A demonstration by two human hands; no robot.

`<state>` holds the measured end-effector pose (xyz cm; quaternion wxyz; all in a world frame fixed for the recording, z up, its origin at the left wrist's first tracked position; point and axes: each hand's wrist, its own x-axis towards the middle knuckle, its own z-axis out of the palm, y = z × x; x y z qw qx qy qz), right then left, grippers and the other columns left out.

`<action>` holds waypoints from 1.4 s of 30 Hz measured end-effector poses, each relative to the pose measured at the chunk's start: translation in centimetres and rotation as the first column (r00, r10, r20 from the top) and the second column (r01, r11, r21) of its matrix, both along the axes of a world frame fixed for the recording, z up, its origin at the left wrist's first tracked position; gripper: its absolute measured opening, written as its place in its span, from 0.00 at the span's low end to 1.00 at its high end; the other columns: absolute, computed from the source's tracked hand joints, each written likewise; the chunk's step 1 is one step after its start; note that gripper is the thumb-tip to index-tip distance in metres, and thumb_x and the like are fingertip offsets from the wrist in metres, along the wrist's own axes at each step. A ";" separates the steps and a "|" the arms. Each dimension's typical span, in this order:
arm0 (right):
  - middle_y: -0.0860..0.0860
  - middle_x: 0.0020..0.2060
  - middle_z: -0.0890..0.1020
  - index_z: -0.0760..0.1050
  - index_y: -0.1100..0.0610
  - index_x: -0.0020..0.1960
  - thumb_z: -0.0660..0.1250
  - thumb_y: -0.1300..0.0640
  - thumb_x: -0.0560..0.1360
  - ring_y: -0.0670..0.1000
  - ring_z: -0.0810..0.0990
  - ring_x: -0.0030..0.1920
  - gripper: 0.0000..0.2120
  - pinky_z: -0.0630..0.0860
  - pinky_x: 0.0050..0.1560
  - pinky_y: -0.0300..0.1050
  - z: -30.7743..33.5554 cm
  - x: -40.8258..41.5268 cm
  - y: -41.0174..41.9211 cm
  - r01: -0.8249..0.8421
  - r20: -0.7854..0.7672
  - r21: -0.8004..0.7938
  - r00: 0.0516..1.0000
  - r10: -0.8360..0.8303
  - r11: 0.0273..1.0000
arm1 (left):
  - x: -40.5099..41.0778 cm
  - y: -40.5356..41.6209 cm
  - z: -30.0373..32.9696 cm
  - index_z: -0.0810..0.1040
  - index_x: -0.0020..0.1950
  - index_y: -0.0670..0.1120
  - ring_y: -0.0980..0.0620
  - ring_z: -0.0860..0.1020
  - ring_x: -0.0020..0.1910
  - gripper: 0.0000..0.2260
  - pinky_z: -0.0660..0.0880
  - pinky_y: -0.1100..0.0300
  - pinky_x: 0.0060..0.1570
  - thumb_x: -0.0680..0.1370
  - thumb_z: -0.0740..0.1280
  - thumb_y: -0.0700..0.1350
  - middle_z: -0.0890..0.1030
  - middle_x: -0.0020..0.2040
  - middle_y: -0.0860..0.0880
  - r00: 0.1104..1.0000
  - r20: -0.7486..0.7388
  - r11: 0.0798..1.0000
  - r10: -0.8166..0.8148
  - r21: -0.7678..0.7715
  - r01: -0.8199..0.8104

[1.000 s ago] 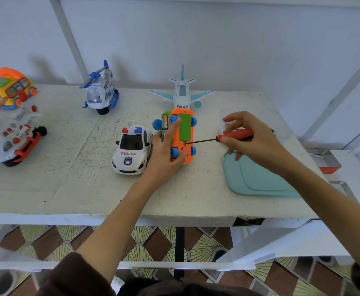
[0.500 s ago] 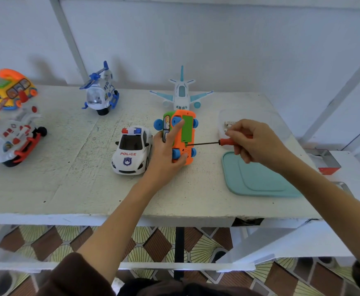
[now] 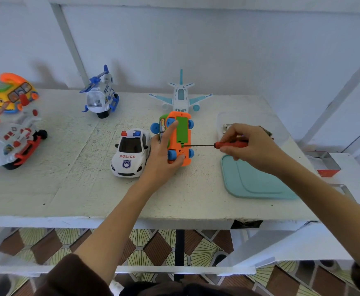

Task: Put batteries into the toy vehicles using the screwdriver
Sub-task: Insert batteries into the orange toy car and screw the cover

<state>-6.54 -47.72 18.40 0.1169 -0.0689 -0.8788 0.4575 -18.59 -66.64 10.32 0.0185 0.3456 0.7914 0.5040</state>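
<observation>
Left hand at centre frame, clamped around the orange plastic toy vehicle tipped on its side, forefinger stretched up across its underside beside the green battery cover, thumb tucked under the lower end. Right hand just right of centre, fingers curled tight round the red handle of the small screwdriver, dark shaft lying level, tip pressed in at the bottom edge of the green cover. Blue wheels showing at all four corners of the toy. Just left of it, touching the left hand, a white police car with a red-and-blue light bar. Behind, toward upper centre, a white and pale-blue toy aeroplane; further left, a blue and white toy helicopter. At far left, a yellow toy bus with an orange handle and a white and red toy helicopter. Lower right on the white tabletop, a flat teal plastic lid under the right wrist, and behind that hand a clear plastic container, contents too hidden to tell.
</observation>
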 end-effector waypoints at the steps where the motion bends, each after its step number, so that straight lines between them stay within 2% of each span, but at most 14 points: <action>1: 0.51 0.36 0.81 0.75 0.56 0.41 0.71 0.65 0.70 0.42 0.78 0.33 0.07 0.74 0.34 0.33 -0.2 0.1 0.1 -0.018 -0.002 0.012 1.000 0.018 1.000 | -0.1 -0.1 0.0 0.55 0.71 0.60 0.53 0.66 0.61 0.32 0.68 0.58 0.60 0.76 0.68 0.39 0.62 0.67 0.44 1.000 0.010 1.000 -0.002 0.005 0.002; 4: 0.52 0.42 0.81 0.74 0.51 0.43 0.72 0.65 0.69 0.46 0.79 0.38 0.11 0.74 0.37 0.32 -0.7 0.1 0.0 -0.036 -0.033 0.066 0.999 0.038 0.997 | -0.1 -0.2 0.1 0.55 0.70 0.62 0.53 0.66 0.61 0.32 0.68 0.59 0.60 0.76 0.68 0.39 0.61 0.67 0.44 1.000 0.012 1.000 -0.009 -0.001 0.009; 6: 0.52 0.38 0.79 0.73 0.52 0.47 0.71 0.55 0.71 0.47 0.77 0.29 0.08 0.73 0.29 0.35 -0.5 0.0 -0.6 -0.002 -0.033 0.078 0.999 0.004 0.997 | 0.0 -0.1 0.0 0.54 0.70 0.64 0.52 0.66 0.62 0.33 0.68 0.57 0.61 0.76 0.69 0.39 0.61 0.67 0.45 1.000 -0.002 1.000 -0.014 -0.005 0.014; 9: 0.55 0.26 0.79 0.75 0.60 0.43 0.56 0.44 0.77 0.48 0.69 0.17 0.20 0.71 0.23 0.40 0.0 -0.6 -0.5 0.038 0.100 0.140 0.994 -0.053 0.989 | 0.0 -0.2 -0.1 0.54 0.70 0.64 0.52 0.66 0.63 0.34 0.69 0.56 0.62 0.76 0.68 0.39 0.61 0.67 0.46 1.000 0.014 1.000 -0.021 0.016 0.021; 15: 0.51 0.35 0.79 0.78 0.55 0.42 0.73 0.62 0.69 0.44 0.76 0.29 0.06 0.72 0.27 0.33 1.1 -0.5 0.0 0.022 -0.019 0.013 1.000 -0.022 1.000 | 0.0 -0.2 -0.1 0.55 0.67 0.66 0.54 0.65 0.61 0.33 0.67 0.59 0.60 0.76 0.68 0.39 0.60 0.64 0.50 0.999 -0.017 0.999 -0.028 0.018 0.028; 18: 0.52 0.40 0.81 0.74 0.55 0.53 0.69 0.55 0.72 0.51 0.81 0.31 0.10 0.77 0.28 0.39 1.1 -0.5 -0.3 0.014 0.032 -0.023 0.999 -0.013 1.000 | 0.1 -0.2 -0.2 0.56 0.67 0.66 0.53 0.66 0.62 0.32 0.69 0.57 0.60 0.76 0.69 0.38 0.61 0.66 0.46 1.000 -0.025 1.000 -0.018 0.016 0.018; 21: 0.54 0.28 0.80 0.73 0.59 0.50 0.58 0.48 0.78 0.51 0.75 0.20 0.15 0.69 0.20 0.36 1.0 -0.7 -0.3 0.106 0.072 0.027 0.992 -0.108 0.994 | -0.1 -0.2 -0.3 0.54 0.69 0.65 0.51 0.67 0.63 0.34 0.72 0.52 0.62 0.76 0.69 0.39 0.61 0.68 0.45 1.000 0.000 1.000 -0.019 0.017 0.019; 24: 0.56 0.33 0.80 0.76 0.58 0.49 0.67 0.59 0.75 0.46 0.77 0.25 0.04 0.71 0.26 0.33 1.0 -0.4 -0.1 0.086 -0.020 -0.045 0.996 -0.087 0.995 | -0.1 -0.2 -0.3 0.53 0.70 0.65 0.50 0.67 0.64 0.34 0.72 0.52 0.62 0.76 0.69 0.39 0.61 0.68 0.44 1.000 -0.015 1.000 -0.015 0.013 0.015; 27: 0.51 0.45 0.79 0.74 0.53 0.54 0.70 0.64 0.71 0.42 0.81 0.39 0.13 0.77 0.36 0.33 0.9 -0.1 0.0 0.029 -0.029 -0.075 0.999 -0.031 0.997 | 0.0 -0.1 -0.3 0.55 0.68 0.64 0.52 0.66 0.61 0.32 0.69 0.57 0.60 0.76 0.69 0.39 0.62 0.67 0.44 0.999 -0.036 1.000 -0.005 0.010 0.006; 30: 0.52 0.37 0.80 0.71 0.57 0.53 0.62 0.50 0.76 0.50 0.80 0.28 0.11 0.75 0.26 0.38 1.0 -0.3 -0.4 0.076 0.044 -0.065 0.996 -0.073 0.995 | 0.0 -0.1 -0.3 0.54 0.68 0.65 0.51 0.66 0.62 0.33 0.69 0.56 0.60 0.76 0.69 0.39 0.62 0.67 0.44 0.999 -0.037 1.000 0.005 0.005 -0.005; 32: 0.53 0.29 0.79 0.72 0.58 0.44 0.59 0.51 0.78 0.49 0.75 0.22 0.11 0.69 0.22 0.38 0.8 -0.4 -0.4 0.087 0.061 -0.003 0.994 -0.087 0.996 | -0.1 -0.1 -0.3 0.54 0.69 0.64 0.51 0.66 0.62 0.33 0.70 0.54 0.61 0.76 0.69 0.39 0.61 0.68 0.43 1.000 -0.027 1.000 0.008 0.000 -0.008; 35: 0.51 0.33 0.79 0.74 0.55 0.43 0.66 0.62 0.74 0.45 0.76 0.27 0.03 0.71 0.28 0.33 0.6 -0.1 -0.2 0.053 0.024 0.001 0.998 -0.053 0.999 | -0.1 -0.2 -0.3 0.55 0.69 0.64 0.52 0.67 0.62 0.33 0.70 0.53 0.62 0.76 0.68 0.38 0.61 0.69 0.43 1.000 0.001 1.000 -0.010 0.024 0.010; 39: 0.52 0.44 0.82 0.76 0.53 0.46 0.72 0.65 0.69 0.49 0.79 0.42 0.10 0.73 0.40 0.29 0.4 0.4 0.0 0.026 -0.037 0.012 0.999 -0.026 1.000 | -0.2 -0.3 -0.5 0.53 0.69 0.66 0.51 0.68 0.62 0.35 0.71 0.52 0.62 0.76 0.69 0.38 0.62 0.68 0.44 1.000 -0.013 1.000 -0.011 0.024 0.011; 42: 0.51 0.42 0.81 0.74 0.54 0.52 0.69 0.56 0.72 0.49 0.80 0.35 0.10 0.76 0.33 0.35 0.7 0.2 -0.8 0.026 -0.014 0.035 1.000 -0.025 0.999 | -0.1 -0.4 -0.5 0.54 0.69 0.65 0.52 0.67 0.62 0.33 0.70 0.54 0.61 0.75 0.69 0.41 0.62 0.68 0.44 1.000 -0.016 1.000 -0.015 0.023 0.015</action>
